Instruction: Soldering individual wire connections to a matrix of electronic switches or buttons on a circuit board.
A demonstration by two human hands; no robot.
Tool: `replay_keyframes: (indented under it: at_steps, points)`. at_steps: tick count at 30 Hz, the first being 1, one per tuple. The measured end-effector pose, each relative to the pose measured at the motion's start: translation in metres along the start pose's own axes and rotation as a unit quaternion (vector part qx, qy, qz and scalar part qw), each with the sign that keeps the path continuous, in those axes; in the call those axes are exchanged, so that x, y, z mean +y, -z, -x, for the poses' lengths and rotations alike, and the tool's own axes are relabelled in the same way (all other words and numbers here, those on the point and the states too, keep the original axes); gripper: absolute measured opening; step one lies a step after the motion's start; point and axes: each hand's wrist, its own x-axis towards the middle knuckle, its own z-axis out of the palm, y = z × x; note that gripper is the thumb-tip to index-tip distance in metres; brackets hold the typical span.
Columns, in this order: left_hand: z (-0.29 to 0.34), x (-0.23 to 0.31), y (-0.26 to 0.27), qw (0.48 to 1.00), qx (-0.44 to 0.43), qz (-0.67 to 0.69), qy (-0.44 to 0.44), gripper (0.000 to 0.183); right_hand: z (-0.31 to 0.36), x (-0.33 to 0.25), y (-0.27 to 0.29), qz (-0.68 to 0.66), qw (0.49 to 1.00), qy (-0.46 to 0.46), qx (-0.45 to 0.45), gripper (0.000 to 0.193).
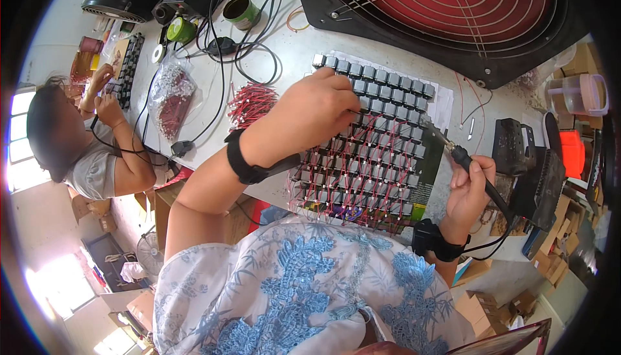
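Observation:
Rows of small grey box-shaped parts (387, 94) stand on the white table in front of me. Thin red wires with white ends (349, 167) lie across the nearer rows, while the far rows show few wires. My left hand (323, 106) is over the left side of the rows, its fingers closed in a pinch; what they hold is hidden. In my right hand (471, 187) is a soldering iron (460, 156), gripped by its dark handle. Its metal tip points up and left at the right edge of the rows. Black bands circle both my wrists.
A bundle of red wires (252, 104) and a plastic bag of wires (171, 99) lie left. Black cables (220, 46) cross the table near green tins (240, 11). A large caged fan (446, 12) stands behind. Another person (90, 141) works at far left. A black stand (540, 180) is right.

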Motion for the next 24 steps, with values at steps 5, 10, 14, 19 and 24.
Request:
replay_keyframes:
  at_steps: [5,10,14,19,24]
  points:
    - [-0.007,0.002,-0.017,0.987,-0.079,-0.123,-0.068,0.014,0.003,-0.004,-0.004,0.013,1.0,-0.007,0.019,0.011]
    - [-0.01,0.011,-0.012,0.999,-0.011,-0.015,0.048,0.011,0.002,-0.003,-0.002,0.011,1.0,-0.008,0.022,0.011]
    - [-0.027,0.043,-0.015,0.966,-0.044,0.195,0.163,0.013,0.003,-0.011,-0.007,0.004,0.998,-0.013,0.058,0.011]
    - [-0.031,0.048,-0.049,0.992,0.02,0.117,0.04,0.009,0.008,-0.016,0.0,0.027,0.997,-0.016,0.068,0.009]
    - [-0.032,0.044,-0.064,0.987,0.017,0.13,0.097,0.009,0.012,-0.015,0.0,0.08,0.995,-0.016,0.053,0.006]
